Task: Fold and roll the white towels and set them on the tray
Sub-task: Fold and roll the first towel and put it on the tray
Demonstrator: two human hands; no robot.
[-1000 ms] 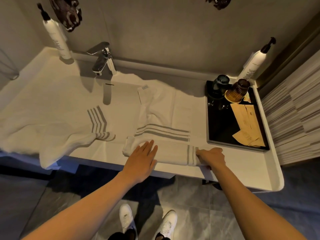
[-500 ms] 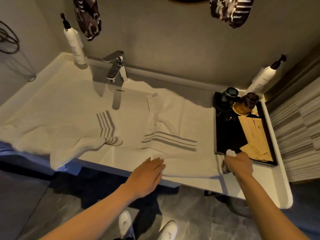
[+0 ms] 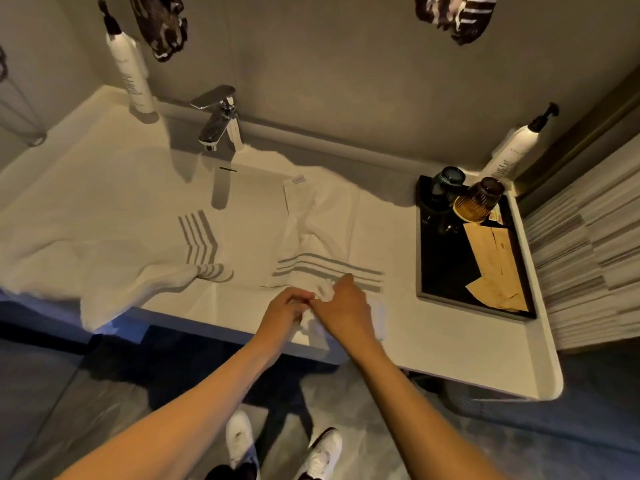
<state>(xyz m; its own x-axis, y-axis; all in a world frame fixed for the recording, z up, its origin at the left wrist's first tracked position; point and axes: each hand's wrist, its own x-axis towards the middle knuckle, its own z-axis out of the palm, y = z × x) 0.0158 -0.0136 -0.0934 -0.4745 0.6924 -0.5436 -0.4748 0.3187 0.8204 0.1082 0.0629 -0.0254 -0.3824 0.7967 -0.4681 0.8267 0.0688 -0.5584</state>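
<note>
Both hands have come together at the counter's near edge: the right hand [image 3: 343, 311] has swept in from beside the black tray [image 3: 446, 289], and with the left hand [image 3: 287, 308] its fingers clamp the bunched white towel [image 3: 317, 329].

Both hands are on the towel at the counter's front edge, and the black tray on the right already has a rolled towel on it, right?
Not quite. The head view shows both the left hand and right hand gripping the towel at the counter's front edge, but the black tray on the right carries no towel: only two cups and tan paper packets.
</note>
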